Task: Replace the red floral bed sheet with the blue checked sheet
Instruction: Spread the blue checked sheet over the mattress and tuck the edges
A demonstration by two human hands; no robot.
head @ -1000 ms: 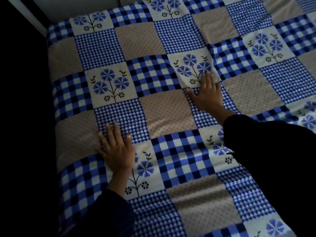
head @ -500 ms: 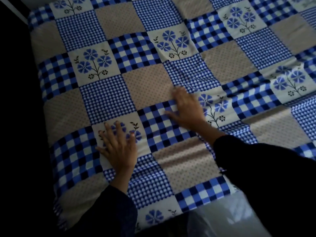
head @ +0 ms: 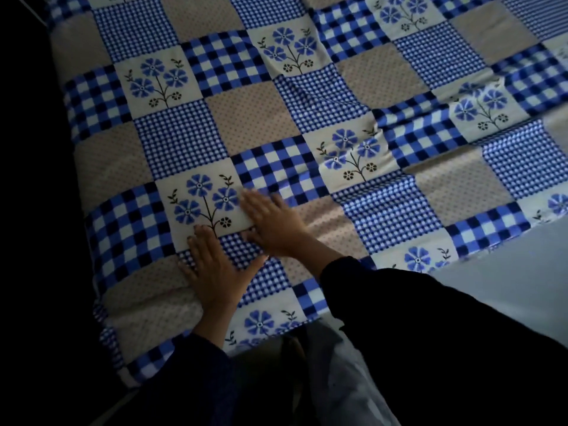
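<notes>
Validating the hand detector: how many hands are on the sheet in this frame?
2. Left hand lies flat on the blue checked sheet near its front edge; right hand lies flat just beyond it, at the right edge of a flower patch. None looks hidden.

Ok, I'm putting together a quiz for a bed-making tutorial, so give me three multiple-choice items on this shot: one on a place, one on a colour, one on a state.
1. Where does the left hand lie against the right hand?
A. Farther up the bed
B. Nearer the near edge of the sheet
C. Off the bed

2. What colour are the flowers on the sheet?
A. Red
B. Blue
C. Yellow

3. How do the two hands meet the sheet?
A. Flat, fingers straight
B. Gripping a corner
C. Lifted clear of it

Answers:
1 B: it sits lower in the view, closer to the person.
2 B: every flower patch shows blue petals.
3 A: both palms lie on the cloth with the fingers straight.
</notes>
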